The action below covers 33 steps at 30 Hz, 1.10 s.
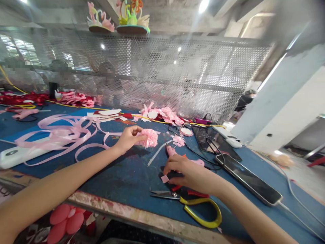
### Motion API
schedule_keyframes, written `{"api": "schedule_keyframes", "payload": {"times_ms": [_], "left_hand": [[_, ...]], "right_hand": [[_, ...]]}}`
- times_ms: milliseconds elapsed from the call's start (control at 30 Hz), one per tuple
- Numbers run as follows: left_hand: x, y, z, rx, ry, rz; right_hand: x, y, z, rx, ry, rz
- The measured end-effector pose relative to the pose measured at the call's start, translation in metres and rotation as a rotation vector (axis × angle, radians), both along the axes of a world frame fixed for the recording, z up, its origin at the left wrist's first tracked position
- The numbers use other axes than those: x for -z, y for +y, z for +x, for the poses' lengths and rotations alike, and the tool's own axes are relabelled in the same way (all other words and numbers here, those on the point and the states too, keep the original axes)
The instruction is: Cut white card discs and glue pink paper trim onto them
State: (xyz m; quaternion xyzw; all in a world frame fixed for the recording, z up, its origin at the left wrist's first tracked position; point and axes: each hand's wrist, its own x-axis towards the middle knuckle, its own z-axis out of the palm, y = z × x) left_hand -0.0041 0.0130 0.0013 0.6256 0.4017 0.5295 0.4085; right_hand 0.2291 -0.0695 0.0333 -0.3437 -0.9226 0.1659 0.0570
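My left hand (130,138) grips a ruffled pink ribbon flower (149,138) above the blue table, fingertips at its left side. Lower right, my right hand (181,169) has its thumb and forefinger around a small square piece of pink ribbon (165,178). A pink glue gun (171,151) lies just beyond that hand, partly hidden by it, with a pale glue stick (158,153) to its left. Scissors with yellow handles (203,211) lie below the right hand, blades pointing left. Red handles (198,194) of another tool show beside them, partly covered.
Loose pink ribbon (76,127) curls across a white device (27,152) at left. A phone (250,179) on a cable and a dark tablet (215,142) lie at right. Pink petals (165,114) pile against the perforated metal screen (162,74). The table's worn edge (114,206) runs in front.
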Motion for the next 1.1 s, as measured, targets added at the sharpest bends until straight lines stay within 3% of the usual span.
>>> {"api": "schedule_keyframes", "payload": {"times_ms": [133,300,433,533,667,767,967,1100], "left_hand": [[-0.003,-0.006,0.005,0.08,-0.237,-0.218],[-0.001,-0.011,0.009,0.159,-0.355,-0.247],[-0.001,-0.014,0.009,0.172,-0.309,-0.195],[-0.003,-0.017,0.011,0.166,-0.262,-0.174],[-0.004,-0.02,0.013,0.15,-0.187,-0.115],[-0.003,-0.025,0.013,0.139,-0.053,0.055],[-0.012,-0.043,0.009,-0.062,0.22,0.826],[-0.018,-0.073,-0.003,-0.155,0.504,1.201]], "right_hand": [[0.0,0.004,0.0,-0.102,-0.011,0.012],[0.002,0.001,-0.003,-0.161,-0.019,0.076],[0.0,-0.001,0.0,0.084,0.235,-0.008],[-0.003,0.0,0.0,0.335,0.624,-0.18],[-0.004,0.004,-0.003,0.494,1.064,-0.36],[-0.003,0.005,-0.006,0.558,1.178,-0.434],[-0.002,-0.007,-0.016,0.609,1.213,-0.573],[-0.004,-0.018,-0.024,0.55,1.276,-0.7]]}}
